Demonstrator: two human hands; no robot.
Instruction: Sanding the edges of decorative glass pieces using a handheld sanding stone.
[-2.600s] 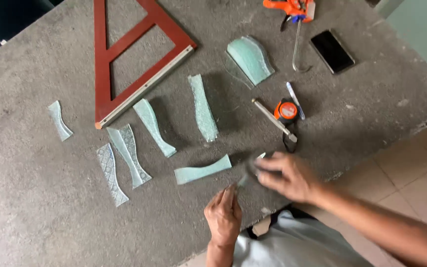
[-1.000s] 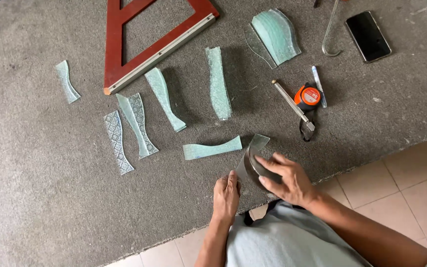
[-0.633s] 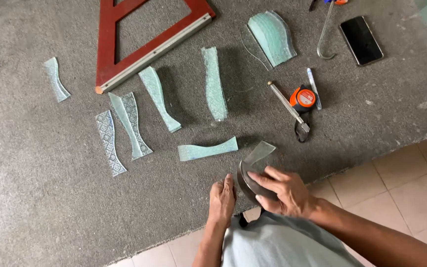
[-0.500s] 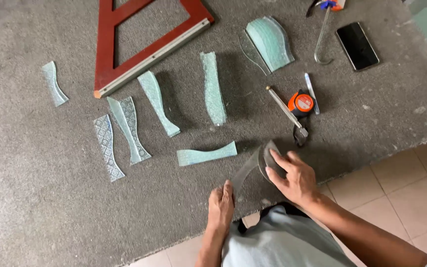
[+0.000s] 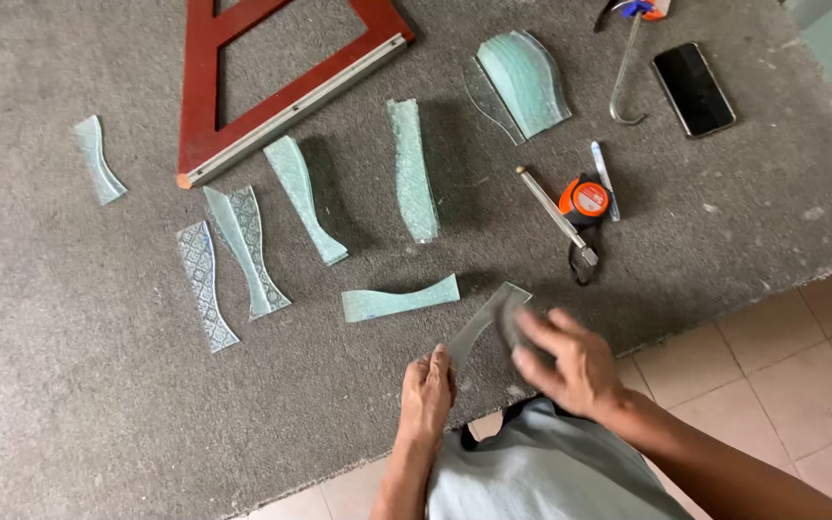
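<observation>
Since half a second ago, the curved glass piece (image 5: 486,316) has swung from under the right palm to lie slanting between both hands, and the right hand (image 5: 570,361) has slid back toward the table's near edge.

Going from largest to smallest: the grey carpeted table (image 5: 69,404) carries everything. At its far side lies a red wooden triangle frame (image 5: 206,96). Nearer, 6 pale green glass strips are spread out, the closest a waisted strip (image 5: 400,298) just beyond the hands. An orange tape measure (image 5: 585,198), a glass cutter (image 5: 556,214) and a black phone (image 5: 693,89) sit to the right.

The curved glass piece runs on a diagonal, its far end up and right, its near end down by the left hand (image 5: 426,397). The left fingers rest flat and loose, fingertips touching that lower end. The right fingers, blurred, lie spread over the upper end, pressing rather than clenching; it is the nearer hand to the piece's middle.
</observation>
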